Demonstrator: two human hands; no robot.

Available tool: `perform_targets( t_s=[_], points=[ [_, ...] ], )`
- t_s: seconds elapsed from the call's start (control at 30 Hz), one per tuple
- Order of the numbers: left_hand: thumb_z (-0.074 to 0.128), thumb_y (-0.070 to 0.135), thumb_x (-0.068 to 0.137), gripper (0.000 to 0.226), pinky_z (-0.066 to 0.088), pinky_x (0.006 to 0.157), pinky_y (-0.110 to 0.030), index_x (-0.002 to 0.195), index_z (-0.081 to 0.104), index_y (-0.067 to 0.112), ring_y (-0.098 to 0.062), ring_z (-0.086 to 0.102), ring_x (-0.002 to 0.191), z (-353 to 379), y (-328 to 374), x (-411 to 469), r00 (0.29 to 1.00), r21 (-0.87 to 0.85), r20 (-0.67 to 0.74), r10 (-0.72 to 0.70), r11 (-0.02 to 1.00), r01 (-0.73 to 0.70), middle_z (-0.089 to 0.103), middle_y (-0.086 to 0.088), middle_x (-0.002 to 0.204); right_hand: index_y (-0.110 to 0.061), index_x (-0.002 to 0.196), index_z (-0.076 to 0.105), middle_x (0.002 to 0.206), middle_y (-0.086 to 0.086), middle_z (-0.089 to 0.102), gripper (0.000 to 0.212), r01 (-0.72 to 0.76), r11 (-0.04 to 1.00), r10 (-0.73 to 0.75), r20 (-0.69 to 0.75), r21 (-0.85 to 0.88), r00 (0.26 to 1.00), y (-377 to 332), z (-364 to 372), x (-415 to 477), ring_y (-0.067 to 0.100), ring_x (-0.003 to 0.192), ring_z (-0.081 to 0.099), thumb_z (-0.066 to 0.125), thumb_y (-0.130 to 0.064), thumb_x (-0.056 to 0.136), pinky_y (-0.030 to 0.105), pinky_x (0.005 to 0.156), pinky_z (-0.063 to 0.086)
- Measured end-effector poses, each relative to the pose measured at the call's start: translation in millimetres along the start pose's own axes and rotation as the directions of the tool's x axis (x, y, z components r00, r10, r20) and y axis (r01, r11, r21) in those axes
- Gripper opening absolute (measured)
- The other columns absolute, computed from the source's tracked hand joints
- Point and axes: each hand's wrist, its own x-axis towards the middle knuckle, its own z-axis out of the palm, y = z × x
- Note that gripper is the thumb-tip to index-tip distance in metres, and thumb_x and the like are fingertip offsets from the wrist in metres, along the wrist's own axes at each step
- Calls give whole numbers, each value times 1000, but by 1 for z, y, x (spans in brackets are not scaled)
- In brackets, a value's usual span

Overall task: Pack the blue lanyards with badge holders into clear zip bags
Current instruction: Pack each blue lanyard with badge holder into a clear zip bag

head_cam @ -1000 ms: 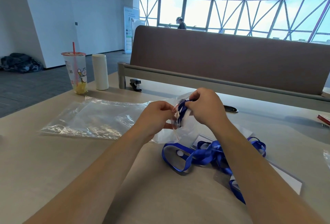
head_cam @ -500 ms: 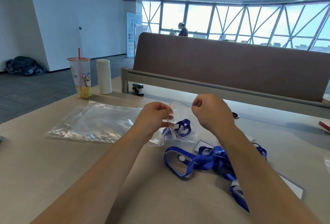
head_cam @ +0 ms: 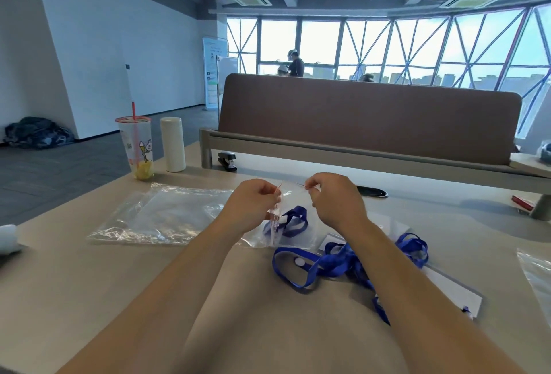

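A clear zip bag (head_cam: 293, 232) with a red zip line hangs between my hands above the table. A blue lanyard (head_cam: 295, 220) lies folded inside it. My left hand (head_cam: 253, 205) pinches the bag's top edge at its left end, and my right hand (head_cam: 334, 199) pinches the same edge at its right end. Just in front of the bag, a tangle of loose blue lanyards (head_cam: 337, 265) with badge holders (head_cam: 447, 284) lies on the table under my right forearm. A stack of spare clear zip bags (head_cam: 158, 215) lies flat to the left.
A drink cup with a red straw (head_cam: 138, 148) and a white cylinder (head_cam: 173, 144) stand at the table's far left. A black stapler (head_cam: 228, 161) sits by the brown divider (head_cam: 366, 117). Another clear bag (head_cam: 536, 272) lies at the right edge.
The lanyard has dropped down into the bag. My hands have moved apart along the bag's top edge, and the view has tilted up.
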Motion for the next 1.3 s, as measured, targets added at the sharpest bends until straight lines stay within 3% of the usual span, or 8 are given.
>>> perform_targets(
  t_s=[0.17, 0.3, 0.43, 0.7, 0.87, 1.03, 1.17, 1.3],
  points=[
    [73, 30, 85, 33, 44, 66, -21, 110, 55, 21, -10, 58, 86, -6, -10, -36, 992, 382, 122, -26, 924, -22, 60, 5, 103, -18, 107, 70, 99, 2, 71, 23, -5, 999, 6, 30, -33, 1000, -4, -7, -10, 16, 82, 66, 49, -15, 99, 26, 77, 49],
    [60, 22, 91, 18, 41, 63, -26, 100, 63, 6, -17, 53, 72, -8, -14, -52, 984, 541, 158, -76, 841, -22, 62, -8, 91, -15, 103, 71, 95, 4, 70, 21, -26, 996, 28, 26, -83, 999, -6, -10, -12, 17, 79, 64, 51, -11, 97, 26, 74, 49],
    [46, 12, 96, 17, 59, 72, -37, 94, 62, 5, -30, 68, 80, -11, -10, -47, 996, 485, 44, -74, 874, 44, 66, -15, 95, -14, 97, 71, 89, 4, 70, 20, -15, 989, 17, 10, -147, 1000, -7, -12, -10, 18, 77, 65, 53, -9, 94, 28, 73, 52],
    [51, 9, 96, 15, 58, 85, -42, 94, 64, 16, -25, 66, 86, -42, 23, 3, 964, 338, -225, 144, 939, -61, 67, -5, 93, -15, 91, 63, 87, 7, 66, 18, 13, 998, -15, -40, -58, 999, -22, -56, 12, 19, 72, 60, 47, -15, 98, 26, 66, 44],
    [64, 47, 90, 32, 43, 73, -25, 106, 54, 23, -10, 57, 86, -49, 36, -3, 965, 416, -132, 225, 897, -152, 59, 11, 94, -16, 115, 63, 106, 7, 67, 29, 21, 999, -22, 33, 28, 999, -19, -66, 14, 24, 92, 63, 45, -5, 95, 34, 83, 53],
    [68, 24, 91, 14, 53, 76, -26, 102, 63, 16, -17, 64, 85, -51, 20, 8, 971, 508, -53, 235, 843, -176, 68, 0, 99, -19, 116, 61, 111, 4, 65, 21, 14, 995, -6, 79, -101, 997, -7, -53, 13, 20, 91, 59, 58, -15, 96, 31, 87, 52],
    [66, 21, 93, 7, 59, 67, -24, 93, 68, 14, -16, 68, 71, -48, 16, 16, 974, 398, -49, 222, 899, -184, 67, 1, 88, -20, 106, 67, 102, 4, 68, 13, -53, 971, 66, 52, -234, 996, -2, -41, 17, 20, 85, 60, 60, -22, 95, 34, 84, 53],
    [66, 20, 93, 7, 61, 75, -36, 89, 67, 15, -19, 68, 73, -38, 15, 26, 977, 335, -54, 208, 925, -178, 67, -1, 85, -23, 127, 60, 122, 4, 65, 38, 9, 961, 3, 43, -275, 999, -9, -28, 19, 24, 105, 59, 68, -20, 90, 36, 93, 48]
  ],
)
